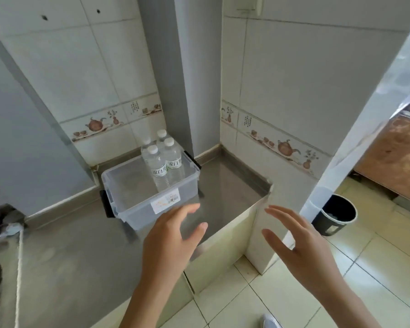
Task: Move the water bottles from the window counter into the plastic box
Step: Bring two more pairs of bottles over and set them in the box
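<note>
So there's a clear, see-through plastic box point(149, 197) with rounded corners, black clip handles on its ends and a white barcode sticker on the near wall, sitting on a dull grey metal-looking counter point(85, 252). Four clear plastic water bottles with white screw caps point(162, 162) stand upright inside it, bunched together in the far right corner of the box, green-and-white labels facing out. The rest of the box floor is bare.

Both hands are empty. The left hand point(173, 242) hovers over the counter just in front of the box's near wall, fingers spread and loosely curved, not touching anything as far as I can tell. The right hand point(301, 247) is open too, palm turned inward, out past the counter's corner above the floor.

The counter runs into a corner of glossy white wall tiles point(81, 67) with a decorative strip of brown teapots and vases. Its front panel is a pale cream board. The floor is shiny cream tile point(365, 268). A round black waste bin point(336, 215) sits on the floor off to the right, well clear of the box. At the left edge there's a white cord point(19, 268) trailing across the counter beside some blurry stuff I can't make out.
</note>
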`<act>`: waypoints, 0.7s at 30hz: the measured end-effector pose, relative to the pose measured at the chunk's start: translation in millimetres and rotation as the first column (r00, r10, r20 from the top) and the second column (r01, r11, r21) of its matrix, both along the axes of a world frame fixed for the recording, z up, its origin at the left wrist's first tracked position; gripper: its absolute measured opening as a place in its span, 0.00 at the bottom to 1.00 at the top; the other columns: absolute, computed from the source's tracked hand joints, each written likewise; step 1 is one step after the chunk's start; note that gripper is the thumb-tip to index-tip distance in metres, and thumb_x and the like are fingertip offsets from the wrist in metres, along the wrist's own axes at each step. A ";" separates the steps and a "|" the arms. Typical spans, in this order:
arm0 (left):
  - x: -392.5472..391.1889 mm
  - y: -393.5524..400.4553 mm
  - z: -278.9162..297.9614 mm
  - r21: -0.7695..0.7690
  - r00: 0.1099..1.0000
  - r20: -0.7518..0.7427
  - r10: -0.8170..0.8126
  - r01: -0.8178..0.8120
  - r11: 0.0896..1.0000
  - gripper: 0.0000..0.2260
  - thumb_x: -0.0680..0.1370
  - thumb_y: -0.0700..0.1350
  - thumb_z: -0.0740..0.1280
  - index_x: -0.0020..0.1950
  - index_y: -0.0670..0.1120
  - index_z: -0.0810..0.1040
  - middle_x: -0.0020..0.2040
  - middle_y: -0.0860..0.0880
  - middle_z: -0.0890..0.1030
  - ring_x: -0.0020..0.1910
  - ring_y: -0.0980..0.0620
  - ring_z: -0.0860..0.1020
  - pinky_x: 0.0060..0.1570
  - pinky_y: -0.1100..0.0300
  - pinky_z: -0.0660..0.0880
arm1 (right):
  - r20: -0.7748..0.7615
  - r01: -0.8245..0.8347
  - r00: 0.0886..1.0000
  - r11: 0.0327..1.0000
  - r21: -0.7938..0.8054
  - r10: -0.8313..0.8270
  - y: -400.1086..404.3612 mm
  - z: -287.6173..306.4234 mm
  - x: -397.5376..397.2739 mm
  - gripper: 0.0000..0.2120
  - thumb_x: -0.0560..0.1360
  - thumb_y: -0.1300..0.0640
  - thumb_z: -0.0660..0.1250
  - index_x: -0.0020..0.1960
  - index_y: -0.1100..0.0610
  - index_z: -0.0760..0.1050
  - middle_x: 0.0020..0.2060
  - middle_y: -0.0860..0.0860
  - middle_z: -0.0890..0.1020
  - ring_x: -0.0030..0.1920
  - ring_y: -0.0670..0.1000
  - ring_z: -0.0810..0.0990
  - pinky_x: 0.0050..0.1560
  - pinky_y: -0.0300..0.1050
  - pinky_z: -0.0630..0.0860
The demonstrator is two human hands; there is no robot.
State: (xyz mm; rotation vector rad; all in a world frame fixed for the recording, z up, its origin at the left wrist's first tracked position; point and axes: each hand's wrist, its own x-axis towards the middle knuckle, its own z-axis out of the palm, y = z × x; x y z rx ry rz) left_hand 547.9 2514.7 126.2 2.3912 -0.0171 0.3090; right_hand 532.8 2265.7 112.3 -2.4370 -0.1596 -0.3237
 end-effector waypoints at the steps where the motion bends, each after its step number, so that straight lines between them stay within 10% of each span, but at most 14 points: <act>1: 0.4 -10.8 1.5 0.012 0.999 -0.008 -0.036 0.036 0.999 0.15 0.74 0.54 0.72 0.60 0.60 0.78 0.55 0.66 0.80 0.58 0.63 0.76 0.55 0.60 0.75 | -0.001 0.033 0.999 0.999 -0.012 -0.034 -9.4 0.7 -7.3 0.21 0.74 0.44 0.65 0.66 0.45 0.74 0.62 0.35 0.73 0.59 0.40 0.74 0.54 0.39 0.73; 10: -8.4 -182.3 13.5 0.194 0.914 -0.035 -0.404 0.403 0.894 0.17 0.73 0.59 0.67 0.62 0.61 0.76 0.57 0.66 0.78 0.54 0.67 0.71 0.44 0.76 0.64 | -0.008 0.339 0.940 0.936 -0.096 -0.341 -148.3 -10.6 -78.9 0.18 0.75 0.45 0.66 0.64 0.44 0.74 0.63 0.39 0.76 0.59 0.47 0.78 0.50 0.45 0.77; 21: -55.4 -460.8 1.1 0.133 0.716 -0.072 -0.695 0.697 0.704 0.18 0.74 0.58 0.69 0.64 0.61 0.76 0.59 0.63 0.79 0.59 0.61 0.75 0.51 0.66 0.69 | -0.020 0.601 0.793 0.787 -0.142 -0.609 -376.0 -6.0 -178.3 0.21 0.73 0.41 0.59 0.62 0.45 0.76 0.62 0.41 0.78 0.60 0.48 0.78 0.52 0.45 0.76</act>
